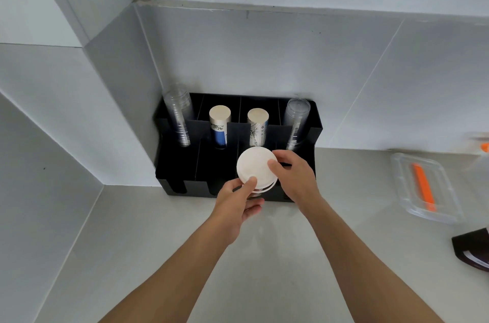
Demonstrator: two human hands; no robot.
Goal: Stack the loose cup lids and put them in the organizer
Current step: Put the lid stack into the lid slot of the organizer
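You are looking down at a pale grey countertop (264, 256) set into a tiled corner, with both of your bare forearms reaching forward from the bottom of the view. Between your hands is a stack of white cup lids (255, 168), held just above the front of a black organizer (316, 121) that stands against the back wall. Your left hand (238, 202) grips the stack from the near side, thumb pressed on the top lid's edge and fingers curled underneath. Your right hand (293, 177) holds the far right side, thumb resting on the top lid and fingers wrapped around the rim. The bottom lids of the stack show as thin white edges below the top one, over one of the organizer's front slots, right of centre; whether they touch the organizer cannot be told.

In the organizer's back row, four compartments are filled: a stack of clear plastic cups (180, 116) at the far left, a blue-printed stack of paper cups (219, 124) next, a black-and-white printed stack of paper cups (257, 125) beside that, and another clear cup stack (296, 124) at the far right.

Well off to your right on the counter lies a clear plastic container (399, 172) holding an orange tool (423, 187). A dark object (471, 246) sits at the right edge, partly cut off.
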